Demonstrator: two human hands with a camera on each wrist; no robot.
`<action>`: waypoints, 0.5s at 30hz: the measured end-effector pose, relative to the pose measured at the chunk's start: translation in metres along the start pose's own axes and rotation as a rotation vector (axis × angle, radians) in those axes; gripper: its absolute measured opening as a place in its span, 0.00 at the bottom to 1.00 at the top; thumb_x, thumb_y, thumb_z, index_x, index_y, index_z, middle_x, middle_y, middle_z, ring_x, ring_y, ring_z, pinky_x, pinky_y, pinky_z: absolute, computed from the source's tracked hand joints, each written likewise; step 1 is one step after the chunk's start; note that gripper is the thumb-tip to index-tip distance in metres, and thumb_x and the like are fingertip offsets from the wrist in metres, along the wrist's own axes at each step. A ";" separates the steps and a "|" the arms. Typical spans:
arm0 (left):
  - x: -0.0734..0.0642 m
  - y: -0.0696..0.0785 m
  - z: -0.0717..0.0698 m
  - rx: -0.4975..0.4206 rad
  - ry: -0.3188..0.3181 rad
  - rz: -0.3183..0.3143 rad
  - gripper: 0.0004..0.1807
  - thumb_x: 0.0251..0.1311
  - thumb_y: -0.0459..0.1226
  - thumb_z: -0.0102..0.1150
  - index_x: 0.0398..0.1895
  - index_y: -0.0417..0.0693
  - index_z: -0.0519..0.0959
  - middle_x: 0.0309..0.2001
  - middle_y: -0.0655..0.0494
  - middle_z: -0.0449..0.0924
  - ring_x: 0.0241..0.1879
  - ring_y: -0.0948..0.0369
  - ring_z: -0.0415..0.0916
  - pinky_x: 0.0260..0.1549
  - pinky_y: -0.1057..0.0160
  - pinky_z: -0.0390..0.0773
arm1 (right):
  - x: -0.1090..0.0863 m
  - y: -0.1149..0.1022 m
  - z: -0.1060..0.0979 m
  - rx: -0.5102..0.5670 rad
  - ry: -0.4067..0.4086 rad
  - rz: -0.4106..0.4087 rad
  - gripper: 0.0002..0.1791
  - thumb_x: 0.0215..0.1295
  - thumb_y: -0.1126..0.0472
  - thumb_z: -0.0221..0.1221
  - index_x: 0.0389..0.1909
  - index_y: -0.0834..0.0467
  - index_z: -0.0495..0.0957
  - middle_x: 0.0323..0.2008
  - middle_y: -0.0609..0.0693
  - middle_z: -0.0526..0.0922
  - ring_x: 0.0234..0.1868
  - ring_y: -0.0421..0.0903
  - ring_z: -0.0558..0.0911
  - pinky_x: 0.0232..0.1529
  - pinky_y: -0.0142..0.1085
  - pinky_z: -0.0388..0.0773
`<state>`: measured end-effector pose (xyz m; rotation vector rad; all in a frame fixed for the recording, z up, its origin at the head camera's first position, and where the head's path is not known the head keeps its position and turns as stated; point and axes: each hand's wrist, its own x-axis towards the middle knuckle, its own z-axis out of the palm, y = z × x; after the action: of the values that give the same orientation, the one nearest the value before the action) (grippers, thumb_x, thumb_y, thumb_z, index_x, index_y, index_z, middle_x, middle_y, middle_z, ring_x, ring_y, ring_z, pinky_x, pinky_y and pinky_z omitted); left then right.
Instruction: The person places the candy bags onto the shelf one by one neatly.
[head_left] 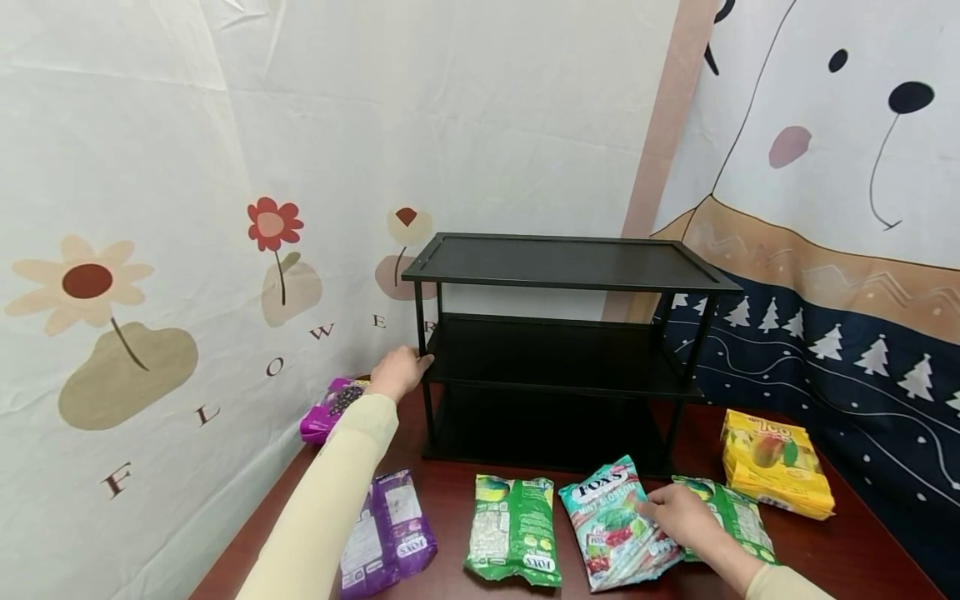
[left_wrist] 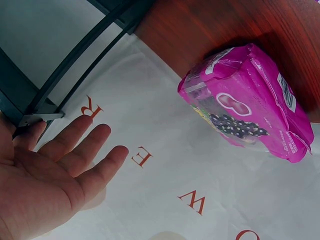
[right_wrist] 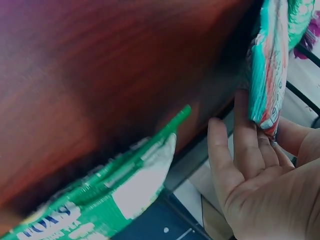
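Observation:
A black three-level shelf rack [head_left: 555, 350] stands on the dark red table. At its left front post, level with the middle shelf, my left hand [head_left: 401, 373] pinches the frame between thumb and index finger; the other fingers [left_wrist: 92, 175] spread loosely in the left wrist view. My right hand [head_left: 682, 517] grips the right edge of a teal Fox's Mint Blossom candy bag [head_left: 618, 525], thumb on its face and fingers behind. In the right wrist view this bag [right_wrist: 267, 70] appears edge-on, tilted off the table.
Green Fox's candy bags lie left [head_left: 513, 529] and right [head_left: 738, 517] of the teal one. A purple Fox's bag [head_left: 390, 533] lies near the left forearm. Behind it sits a magenta packet [left_wrist: 250, 105]. At the right is a yellow mango packet [head_left: 776, 462]. Printed curtains [head_left: 487, 108] hang behind.

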<state>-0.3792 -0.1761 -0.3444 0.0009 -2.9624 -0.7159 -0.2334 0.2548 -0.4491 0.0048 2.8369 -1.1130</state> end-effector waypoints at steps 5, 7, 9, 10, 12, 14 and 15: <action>-0.001 0.000 -0.001 0.005 -0.001 0.004 0.27 0.76 0.49 0.43 0.65 0.39 0.74 0.59 0.37 0.76 0.57 0.40 0.75 0.52 0.38 0.72 | -0.001 -0.005 -0.007 -0.055 0.050 -0.060 0.16 0.68 0.61 0.60 0.18 0.56 0.78 0.12 0.45 0.62 0.17 0.42 0.61 0.23 0.34 0.58; -0.001 0.000 0.000 0.005 0.000 0.005 0.27 0.76 0.49 0.43 0.65 0.39 0.74 0.59 0.37 0.77 0.56 0.40 0.75 0.51 0.39 0.72 | -0.001 -0.006 -0.009 -0.072 0.067 -0.087 0.14 0.68 0.61 0.60 0.21 0.54 0.81 0.13 0.45 0.63 0.17 0.43 0.62 0.23 0.34 0.59; -0.001 0.000 0.000 0.001 0.002 0.002 0.27 0.76 0.49 0.44 0.65 0.39 0.74 0.59 0.37 0.77 0.56 0.40 0.75 0.52 0.39 0.72 | -0.002 -0.008 -0.011 -0.078 0.080 -0.103 0.13 0.68 0.62 0.60 0.22 0.53 0.83 0.13 0.44 0.65 0.17 0.42 0.63 0.23 0.34 0.59; -0.001 0.000 0.000 0.000 0.001 0.000 0.27 0.76 0.49 0.44 0.65 0.39 0.74 0.59 0.37 0.77 0.56 0.40 0.75 0.52 0.39 0.72 | -0.002 -0.009 -0.011 -0.084 0.085 -0.114 0.13 0.68 0.61 0.61 0.22 0.53 0.82 0.13 0.44 0.64 0.17 0.42 0.63 0.23 0.34 0.59; -0.001 0.000 0.000 -0.001 0.002 -0.003 0.27 0.76 0.50 0.44 0.65 0.40 0.75 0.59 0.37 0.77 0.56 0.40 0.75 0.51 0.39 0.73 | -0.003 -0.011 -0.012 -0.097 0.095 -0.139 0.15 0.68 0.61 0.61 0.20 0.53 0.80 0.13 0.43 0.62 0.16 0.41 0.61 0.22 0.33 0.57; -0.001 0.001 0.000 -0.003 0.002 -0.009 0.27 0.76 0.50 0.44 0.63 0.41 0.76 0.58 0.38 0.78 0.55 0.41 0.76 0.51 0.39 0.73 | -0.005 -0.014 -0.012 -0.116 0.108 -0.163 0.17 0.68 0.61 0.61 0.17 0.53 0.77 0.12 0.42 0.60 0.16 0.40 0.60 0.21 0.32 0.56; -0.001 0.001 0.000 -0.003 0.002 -0.011 0.27 0.76 0.50 0.44 0.63 0.41 0.76 0.57 0.38 0.78 0.55 0.41 0.76 0.50 0.40 0.73 | -0.006 -0.015 -0.012 -0.124 0.117 -0.174 0.17 0.68 0.61 0.61 0.17 0.53 0.77 0.12 0.42 0.60 0.15 0.39 0.59 0.21 0.32 0.56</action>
<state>-0.3778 -0.1755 -0.3440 0.0175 -2.9619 -0.7216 -0.2294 0.2523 -0.4295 -0.1953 3.0556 -0.9945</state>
